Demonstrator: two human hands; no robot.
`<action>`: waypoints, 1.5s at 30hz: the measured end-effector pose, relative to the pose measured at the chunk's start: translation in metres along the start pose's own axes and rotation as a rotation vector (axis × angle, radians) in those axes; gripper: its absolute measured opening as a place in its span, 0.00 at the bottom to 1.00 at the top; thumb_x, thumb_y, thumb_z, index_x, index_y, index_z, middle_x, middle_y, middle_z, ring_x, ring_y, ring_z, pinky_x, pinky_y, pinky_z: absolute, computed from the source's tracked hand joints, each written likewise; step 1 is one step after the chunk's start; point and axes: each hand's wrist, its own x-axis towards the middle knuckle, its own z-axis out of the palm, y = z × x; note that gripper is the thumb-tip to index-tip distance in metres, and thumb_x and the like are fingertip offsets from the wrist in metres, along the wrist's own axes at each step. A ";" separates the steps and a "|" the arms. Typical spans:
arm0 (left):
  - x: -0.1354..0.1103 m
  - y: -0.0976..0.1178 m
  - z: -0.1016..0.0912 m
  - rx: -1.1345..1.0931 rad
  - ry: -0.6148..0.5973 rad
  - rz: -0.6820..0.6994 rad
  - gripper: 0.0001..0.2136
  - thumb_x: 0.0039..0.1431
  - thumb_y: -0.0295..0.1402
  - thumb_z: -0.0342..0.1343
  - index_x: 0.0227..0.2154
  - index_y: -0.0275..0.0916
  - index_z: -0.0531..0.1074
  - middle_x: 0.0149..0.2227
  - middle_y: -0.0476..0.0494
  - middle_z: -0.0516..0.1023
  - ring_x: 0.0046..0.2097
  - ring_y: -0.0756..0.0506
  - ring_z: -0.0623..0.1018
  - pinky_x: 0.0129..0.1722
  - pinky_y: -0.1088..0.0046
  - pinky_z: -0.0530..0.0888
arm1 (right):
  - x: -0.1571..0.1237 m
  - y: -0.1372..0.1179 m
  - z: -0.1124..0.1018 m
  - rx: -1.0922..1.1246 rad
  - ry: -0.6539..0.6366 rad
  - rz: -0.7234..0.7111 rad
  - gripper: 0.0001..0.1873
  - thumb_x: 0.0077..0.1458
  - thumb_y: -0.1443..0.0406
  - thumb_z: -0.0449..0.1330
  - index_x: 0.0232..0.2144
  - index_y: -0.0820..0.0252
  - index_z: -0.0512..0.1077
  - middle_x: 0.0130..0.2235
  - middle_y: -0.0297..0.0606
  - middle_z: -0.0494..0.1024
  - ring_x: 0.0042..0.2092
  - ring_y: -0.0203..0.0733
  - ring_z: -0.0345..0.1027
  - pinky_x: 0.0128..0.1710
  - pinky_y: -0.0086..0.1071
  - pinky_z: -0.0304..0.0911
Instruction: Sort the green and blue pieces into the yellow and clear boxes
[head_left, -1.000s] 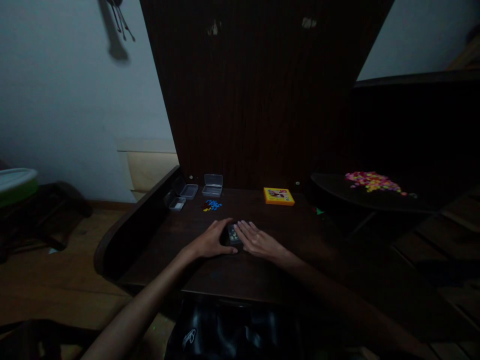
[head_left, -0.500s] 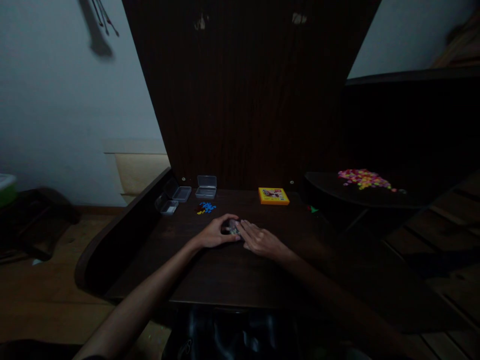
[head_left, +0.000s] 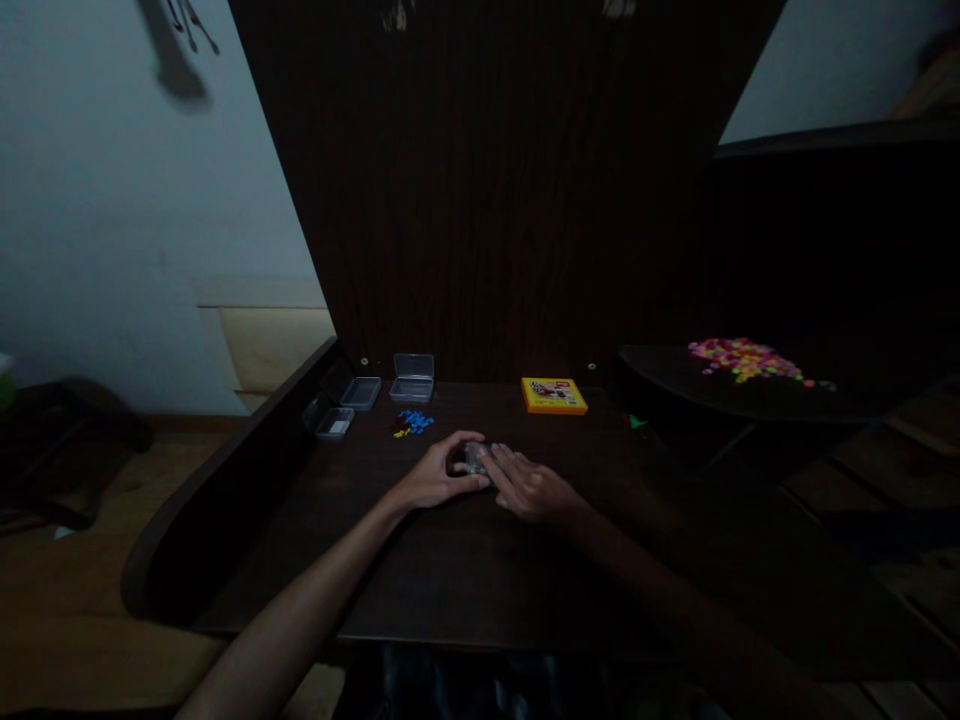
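Note:
My left hand (head_left: pixel 442 472) curves round a small clear plastic box (head_left: pixel 475 458) on the dark wooden desk, thumb on the near side and fingers on the far side. My right hand (head_left: pixel 531 484) lies over the box's right part, its fingers stretched out and their tips touching the top. Its palm holds nothing that I can see. The box's contents are too dark to make out. Beyond my left hand lies a small pile of blue pieces (head_left: pixel 417 421), with yellow pieces (head_left: pixel 403 433) beside it.
Open clear boxes stand at the back left: one hinged box (head_left: pixel 412 390), another box (head_left: pixel 363 393) and a smaller one (head_left: pixel 334 424). A yellow box (head_left: pixel 554 396) lies at the back right. Many bright beads (head_left: pixel 746 360) are heaped on a side shelf (head_left: pixel 675 385).
My right hand's fingers have shifted on the box, and more of its top shows between my hands. The whole view has shifted slightly.

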 end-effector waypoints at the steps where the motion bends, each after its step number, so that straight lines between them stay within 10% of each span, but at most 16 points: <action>1: 0.000 -0.001 0.000 -0.018 0.002 0.006 0.27 0.48 0.36 0.67 0.51 0.37 0.67 0.52 0.37 0.70 0.54 0.41 0.71 0.51 0.60 0.73 | 0.000 0.000 0.000 0.003 -0.002 0.001 0.29 0.59 0.63 0.55 0.60 0.76 0.62 0.54 0.64 0.72 0.54 0.55 0.70 0.48 0.40 0.71; 14: 0.002 -0.007 0.010 -0.186 0.039 -0.001 0.30 0.45 0.37 0.69 0.51 0.37 0.68 0.50 0.37 0.72 0.52 0.41 0.73 0.51 0.61 0.73 | 0.002 0.002 -0.007 0.025 -0.039 0.055 0.27 0.58 0.66 0.55 0.57 0.76 0.65 0.53 0.64 0.73 0.54 0.55 0.70 0.49 0.42 0.70; 22: 0.007 -0.010 0.008 -0.272 0.116 0.074 0.32 0.41 0.38 0.72 0.50 0.37 0.68 0.54 0.35 0.70 0.58 0.38 0.70 0.55 0.59 0.70 | 0.039 0.011 -0.048 -0.060 -0.249 -0.010 0.26 0.59 0.70 0.52 0.59 0.73 0.61 0.56 0.60 0.70 0.54 0.57 0.69 0.43 0.43 0.73; 34: 0.010 -0.021 -0.002 -0.290 0.221 0.165 0.35 0.40 0.44 0.72 0.51 0.36 0.68 0.57 0.32 0.70 0.60 0.36 0.69 0.61 0.58 0.64 | 0.080 -0.002 -0.056 -0.099 -0.358 0.006 0.22 0.62 0.75 0.46 0.57 0.77 0.64 0.52 0.70 0.72 0.52 0.63 0.71 0.43 0.55 0.71; 45: 0.012 -0.027 -0.011 -0.393 0.193 0.139 0.38 0.37 0.40 0.74 0.53 0.37 0.66 0.56 0.33 0.70 0.60 0.36 0.69 0.60 0.56 0.64 | 0.100 0.008 -0.069 -0.100 -0.467 -0.103 0.20 0.61 0.76 0.48 0.54 0.77 0.65 0.52 0.63 0.74 0.49 0.54 0.74 0.42 0.41 0.73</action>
